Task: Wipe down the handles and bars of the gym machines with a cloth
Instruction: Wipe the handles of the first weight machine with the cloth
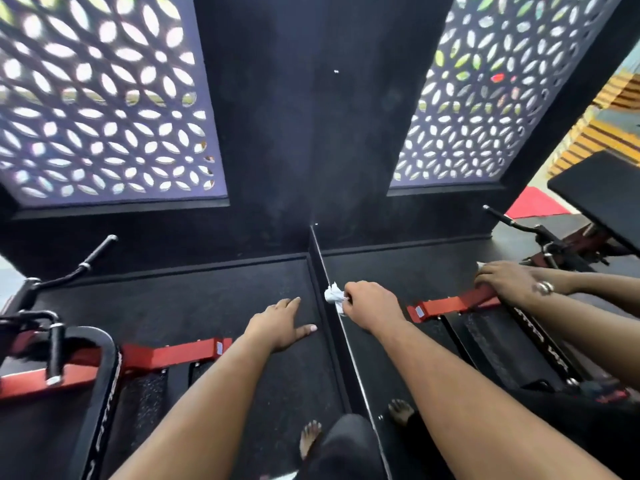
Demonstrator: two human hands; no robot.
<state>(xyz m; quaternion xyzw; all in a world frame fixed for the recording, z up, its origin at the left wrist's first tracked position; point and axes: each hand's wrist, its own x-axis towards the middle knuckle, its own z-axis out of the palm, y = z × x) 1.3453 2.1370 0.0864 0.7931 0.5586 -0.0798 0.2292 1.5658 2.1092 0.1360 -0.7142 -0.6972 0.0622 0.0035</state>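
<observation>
White cloth (333, 293), bunched into a small wad, sat just above the middle of the frame, pinched in the curled fingers of the right hand (370, 304). That hand pressed the wad against a thin pale bar (349, 344), which looked like the metal edge of a dark divider. The bar ran as a long, nearly straight line from the centre of the frame down toward the lower middle, passing under the right forearm. Its long axis therefore lay almost along the arm, so I judged that a wipe would travel either away toward the far wall or back toward the body.

Left of the bar, the left hand (282, 322) lay apart from the cloth, fingers straight and spread, holding nothing, seemingly flat on the dark surface as a brace. The right hand was plainly the one on the bar.

At the right edge of the frame a further pair of hands (509, 280), one wearing a ring, rested on a red frame piece (450, 303); whether these were a reflection or a second person I could not tell. A matching red frame (166, 355) and black grip handles (55, 351) sat at lower left, well apart from the cloth, and looked still to be wiped. Patterned lattice screens (104, 98) filled the upper corners.
</observation>
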